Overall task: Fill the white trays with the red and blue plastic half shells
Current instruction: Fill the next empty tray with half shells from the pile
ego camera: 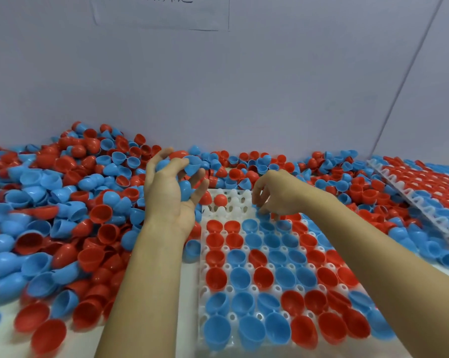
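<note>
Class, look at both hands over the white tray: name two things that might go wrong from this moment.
1. The left hand grips several blue and red shells loosely above the pile; one may slip out.
2. The right hand works low over the white tray; it might knock already seated shells out of their cups.

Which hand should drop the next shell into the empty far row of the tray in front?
Left, probably. The left hand already holds several blue half shells in its grip beside the empty far cups of the white tray. The right hand is busy at the filled row.
</note>
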Available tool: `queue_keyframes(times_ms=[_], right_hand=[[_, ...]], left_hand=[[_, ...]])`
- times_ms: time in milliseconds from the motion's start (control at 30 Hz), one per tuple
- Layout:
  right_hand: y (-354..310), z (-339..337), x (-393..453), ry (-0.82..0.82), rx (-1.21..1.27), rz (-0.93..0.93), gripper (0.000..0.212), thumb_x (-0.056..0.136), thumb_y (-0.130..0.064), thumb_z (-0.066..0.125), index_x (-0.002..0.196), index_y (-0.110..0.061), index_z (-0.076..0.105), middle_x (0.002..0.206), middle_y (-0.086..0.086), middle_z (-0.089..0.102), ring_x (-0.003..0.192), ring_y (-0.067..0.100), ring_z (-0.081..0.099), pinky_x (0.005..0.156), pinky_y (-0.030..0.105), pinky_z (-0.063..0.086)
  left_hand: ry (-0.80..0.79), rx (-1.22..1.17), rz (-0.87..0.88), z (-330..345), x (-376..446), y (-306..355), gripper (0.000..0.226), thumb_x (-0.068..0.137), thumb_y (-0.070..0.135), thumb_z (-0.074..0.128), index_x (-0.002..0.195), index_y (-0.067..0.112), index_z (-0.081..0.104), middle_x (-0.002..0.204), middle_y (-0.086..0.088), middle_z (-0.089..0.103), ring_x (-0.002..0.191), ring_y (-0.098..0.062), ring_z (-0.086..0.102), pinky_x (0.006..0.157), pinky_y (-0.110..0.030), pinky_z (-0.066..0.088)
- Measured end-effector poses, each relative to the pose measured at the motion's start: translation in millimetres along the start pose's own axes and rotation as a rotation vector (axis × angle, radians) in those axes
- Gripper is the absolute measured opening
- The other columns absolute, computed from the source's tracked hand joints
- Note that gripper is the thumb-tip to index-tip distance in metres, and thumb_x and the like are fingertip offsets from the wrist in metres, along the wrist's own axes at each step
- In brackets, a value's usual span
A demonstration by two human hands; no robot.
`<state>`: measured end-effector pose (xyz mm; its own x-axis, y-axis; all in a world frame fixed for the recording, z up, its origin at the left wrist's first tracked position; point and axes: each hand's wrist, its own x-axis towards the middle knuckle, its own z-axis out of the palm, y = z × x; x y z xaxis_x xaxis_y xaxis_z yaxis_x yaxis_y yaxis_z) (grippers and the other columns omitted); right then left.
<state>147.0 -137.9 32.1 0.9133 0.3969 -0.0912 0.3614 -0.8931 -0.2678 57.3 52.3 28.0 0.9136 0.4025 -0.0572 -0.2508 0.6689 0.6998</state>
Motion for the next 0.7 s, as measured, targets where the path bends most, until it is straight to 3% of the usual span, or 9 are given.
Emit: queue_keyframes(times_ms=[67, 167, 267, 367, 500, 600, 700], right_hand=[[-4, -4, 1, 0.092, -0.036, -0.043, 0.019, 0.086, -0.002, 0.071, 0.099, -0.015, 0.076, 0.097, -0.002, 0.074, 0.080, 0.011, 0.070, 0.078, 0.029, 0.061], [-21, -2, 8, 0.205, 0.021, -0.129, 0.014, 0.089, -0.015, 0.071, 0.102, -0.015, 0.076, 0.100, -0.001, 0.073, 0.080, 0.007, 0.062, 0.070, 0.017, 0.048], [-42, 14, 23, 0.108, 0.058, -0.157, 0.027, 0.090, -0.027, 0.072, 0.114, -0.016, 0.070, 0.112, 0.003, 0.070, 0.090, 0.014, 0.065, 0.077, 0.023, 0.050], [-55, 29, 37, 0.077, -0.017, -0.145, 0.029, 0.089, -0.025, 0.074, 0.115, -0.015, 0.070, 0.119, 0.006, 0.068, 0.101, 0.020, 0.064, 0.082, 0.025, 0.048], [-53, 29, 42, 0.111, 0.023, -0.129, 0.023, 0.090, -0.019, 0.069, 0.113, -0.013, 0.071, 0.109, 0.002, 0.069, 0.080, 0.010, 0.063, 0.069, 0.019, 0.048], [-49, 21, 30, 0.162, 0.166, -0.138, 0.018, 0.090, -0.022, 0.061, 0.105, -0.017, 0.070, 0.084, -0.011, 0.062, 0.069, 0.005, 0.060, 0.058, 0.014, 0.042], [-47, 7, 16, 0.192, 0.237, -0.185, 0.021, 0.091, -0.020, 0.056, 0.104, -0.018, 0.071, 0.088, -0.002, 0.071, 0.075, 0.013, 0.070, 0.066, 0.024, 0.056]], left_hand=[[0.010, -0.011, 0.002, -1, 1, 1, 0.027, 0.095, 0.006, 0.060, 0.112, 0.027, 0.062, 0.108, -0.007, 0.066, 0.086, -0.023, 0.067, 0.057, -0.026, 0.056], [0.016, -0.026, 0.007, -2, 1, 4, 0.028, 0.095, 0.006, 0.060, 0.115, 0.026, 0.061, 0.105, -0.007, 0.066, 0.086, -0.022, 0.067, 0.058, -0.027, 0.056], [0.027, -0.035, 0.005, -3, 1, 5, 0.029, 0.095, 0.006, 0.060, 0.116, 0.026, 0.061, 0.102, -0.005, 0.066, 0.084, -0.022, 0.067, 0.058, -0.027, 0.057], [0.046, -0.029, 0.012, -4, 1, 6, 0.029, 0.095, 0.007, 0.060, 0.116, 0.027, 0.061, 0.101, -0.004, 0.065, 0.085, -0.022, 0.068, 0.059, -0.027, 0.057], [0.068, -0.014, 0.024, -4, 2, 6, 0.028, 0.095, 0.006, 0.060, 0.114, 0.027, 0.062, 0.098, -0.004, 0.065, 0.083, -0.022, 0.068, 0.057, -0.027, 0.057], [0.070, 0.051, 0.051, -2, 2, 3, 0.029, 0.094, 0.006, 0.061, 0.112, 0.028, 0.063, 0.106, -0.007, 0.067, 0.081, -0.021, 0.069, 0.056, -0.027, 0.056], [0.116, 0.145, 0.110, 0, 1, -1, 0.030, 0.092, 0.005, 0.063, 0.110, 0.030, 0.064, 0.111, -0.009, 0.067, 0.078, -0.020, 0.070, 0.059, -0.028, 0.058]])
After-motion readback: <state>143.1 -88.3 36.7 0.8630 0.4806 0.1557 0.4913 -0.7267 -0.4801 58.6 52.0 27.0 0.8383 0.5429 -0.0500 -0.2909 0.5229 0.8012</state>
